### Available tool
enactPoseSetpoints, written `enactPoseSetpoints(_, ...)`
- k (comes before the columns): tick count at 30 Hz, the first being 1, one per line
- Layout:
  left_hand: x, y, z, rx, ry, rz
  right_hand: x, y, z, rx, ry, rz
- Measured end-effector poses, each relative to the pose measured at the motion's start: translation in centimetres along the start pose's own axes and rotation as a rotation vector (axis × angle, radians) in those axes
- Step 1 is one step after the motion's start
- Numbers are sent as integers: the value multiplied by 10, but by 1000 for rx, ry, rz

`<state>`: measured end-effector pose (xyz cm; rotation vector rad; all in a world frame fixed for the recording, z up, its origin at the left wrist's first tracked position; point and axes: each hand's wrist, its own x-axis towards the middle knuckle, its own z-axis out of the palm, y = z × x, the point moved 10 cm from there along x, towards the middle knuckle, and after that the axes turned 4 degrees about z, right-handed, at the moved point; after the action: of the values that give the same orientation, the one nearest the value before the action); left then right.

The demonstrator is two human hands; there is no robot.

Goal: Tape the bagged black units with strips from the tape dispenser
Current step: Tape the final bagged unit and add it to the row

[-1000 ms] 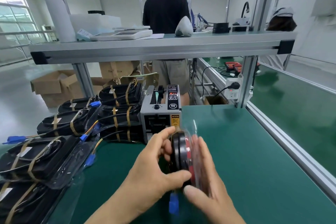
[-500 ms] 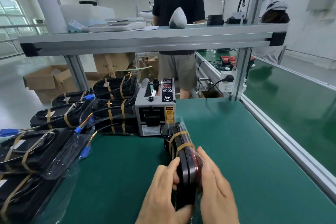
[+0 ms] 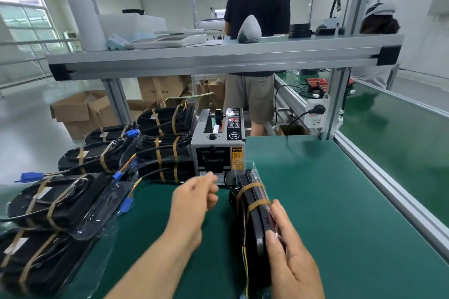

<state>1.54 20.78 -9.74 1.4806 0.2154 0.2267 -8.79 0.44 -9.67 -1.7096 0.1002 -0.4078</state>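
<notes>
A bagged black unit stands on its edge on the green mat, with two brown tape bands around its far half. My right hand grips its near end, thumb on the near face. My left hand is off the unit and hovers just in front of the grey tape dispenser, its fingers loosely curled near the outlet. I cannot tell whether they touch a strip.
Several taped bagged units with blue connectors lie stacked at the left, up to the dispenser's side. An aluminium shelf spans overhead. A rail bounds the mat at the right. A person stands behind the bench.
My left hand has let go of the unit and moved forward to the dispenser's outlet. My right hand now holds the unit alone.
</notes>
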Motion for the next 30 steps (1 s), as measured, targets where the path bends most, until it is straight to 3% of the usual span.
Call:
enactPoseSetpoints(4,45,-19,11,-177,57,-301,1,-2,4,29,-28,4)
enactPoseSetpoints(10,66,-32,27,-244,95,-457,4,-4,3,17,-47,10)
enactPoseSetpoints(18,73,-30,39,-348,186,-474,6,0,3,44,-69,12)
enactPoseSetpoints(23,64,-21,27,-376,332,-353,6,2,2,48,-78,27)
enactPoseSetpoints(26,44,-1,29,-291,105,-222,6,6,-3,66,-61,53)
enactPoseSetpoints(30,-18,35,49,-150,-430,-60,5,7,-2,86,-94,76)
